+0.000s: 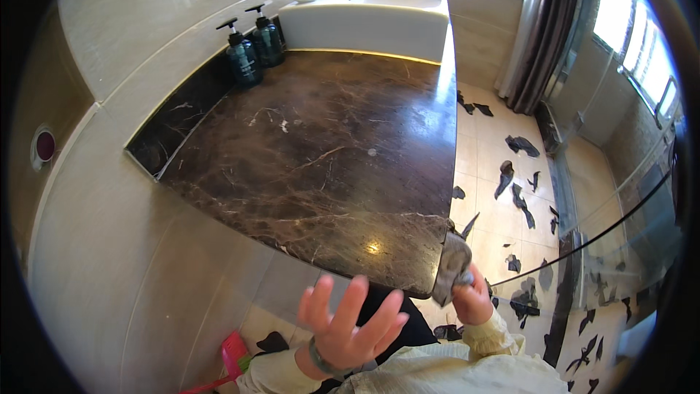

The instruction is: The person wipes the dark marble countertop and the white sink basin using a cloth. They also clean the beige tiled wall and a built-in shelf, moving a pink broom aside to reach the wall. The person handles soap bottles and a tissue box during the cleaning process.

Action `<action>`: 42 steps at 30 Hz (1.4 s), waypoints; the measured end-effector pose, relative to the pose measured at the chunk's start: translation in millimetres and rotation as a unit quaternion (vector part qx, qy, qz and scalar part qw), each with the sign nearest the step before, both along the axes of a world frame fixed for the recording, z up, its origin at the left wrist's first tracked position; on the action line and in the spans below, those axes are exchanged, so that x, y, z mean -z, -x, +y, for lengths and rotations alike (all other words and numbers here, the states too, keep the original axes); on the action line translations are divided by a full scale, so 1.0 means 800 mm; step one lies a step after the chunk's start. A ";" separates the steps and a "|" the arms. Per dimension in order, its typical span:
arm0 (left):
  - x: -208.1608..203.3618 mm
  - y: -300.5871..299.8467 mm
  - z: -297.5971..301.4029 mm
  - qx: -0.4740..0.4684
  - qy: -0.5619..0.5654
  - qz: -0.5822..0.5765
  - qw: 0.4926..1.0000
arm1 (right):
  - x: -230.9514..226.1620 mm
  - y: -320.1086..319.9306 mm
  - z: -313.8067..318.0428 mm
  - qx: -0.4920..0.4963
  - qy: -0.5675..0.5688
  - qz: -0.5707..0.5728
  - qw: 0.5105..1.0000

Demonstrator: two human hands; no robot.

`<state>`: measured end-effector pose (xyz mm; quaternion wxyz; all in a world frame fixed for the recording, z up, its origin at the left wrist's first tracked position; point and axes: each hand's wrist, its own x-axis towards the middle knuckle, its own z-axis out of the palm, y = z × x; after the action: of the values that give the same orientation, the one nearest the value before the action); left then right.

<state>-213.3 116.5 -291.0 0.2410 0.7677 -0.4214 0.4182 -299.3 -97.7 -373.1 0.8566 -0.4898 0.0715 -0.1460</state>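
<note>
Closest in, the left hand (pixel 343 325) is held up with its fingers spread wide and nothing in it. It floats just below the near edge of the table (pixel 321 160) and does not touch it. There is a dark band around the wrist. The right hand (pixel 472 298) is closed around a grey cloth (pixel 450 266). The cloth is pressed against the near right corner of the table (right at the edge, where the stone ends). Both sleeves are a pale cream colour.

Down by the left arm, something pink (pixel 232 359) sits on the floor.

The table is dark brown stone with pale lines running through it, and it shines in the light. To its right, the floor (pixel 503 219) has pale tiles with dark patches on them.

At the far left of the table, two dark pump bottles (pixel 254 49) stand side by side against the wall. Behind them, at the far end, sits a white sink (pixel 372 18).
</note>
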 end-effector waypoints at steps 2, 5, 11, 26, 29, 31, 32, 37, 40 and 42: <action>-0.022 -0.015 -0.024 0.013 -0.059 0.047 0.997 | -0.005 -0.011 0.006 0.038 -0.008 -0.032 0.999; -0.002 -0.029 -0.045 0.048 -0.052 0.079 0.994 | -0.007 -0.029 0.038 0.096 0.012 -0.050 0.994; -0.001 -0.028 -0.048 0.043 -0.019 0.079 0.996 | 0.001 -0.045 0.102 0.076 0.059 -0.055 0.994; 0.004 -0.028 -0.042 0.097 0.022 0.123 0.987 | -0.002 -0.094 0.120 0.089 0.198 -0.006 0.976; 0.009 -0.030 -0.041 0.089 0.035 0.120 0.988 | 0.000 -0.099 0.124 0.094 0.207 0.005 0.974; 0.011 -0.030 -0.040 0.097 0.036 0.126 0.987 | 0.002 -0.101 0.128 0.096 0.213 0.011 0.972; 0.012 -0.029 -0.042 0.098 0.036 0.129 0.986 | 0.003 -0.100 0.129 0.099 0.216 0.012 0.971; 0.015 -0.026 -0.044 0.109 0.029 0.126 0.986 | -0.004 -0.093 0.131 0.116 0.232 0.024 0.965; 0.021 -0.023 -0.047 0.107 0.026 0.118 0.987 | -0.006 -0.090 0.130 0.125 0.241 0.033 0.962; 0.021 -0.019 -0.051 0.112 0.022 0.112 0.987 | -0.009 -0.085 0.131 0.131 0.252 0.040 0.958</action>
<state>-197.9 75.6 -307.7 0.3489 0.7522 -0.4656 0.3093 -231.0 7.2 -365.9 0.6750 -0.6816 0.1302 -0.2507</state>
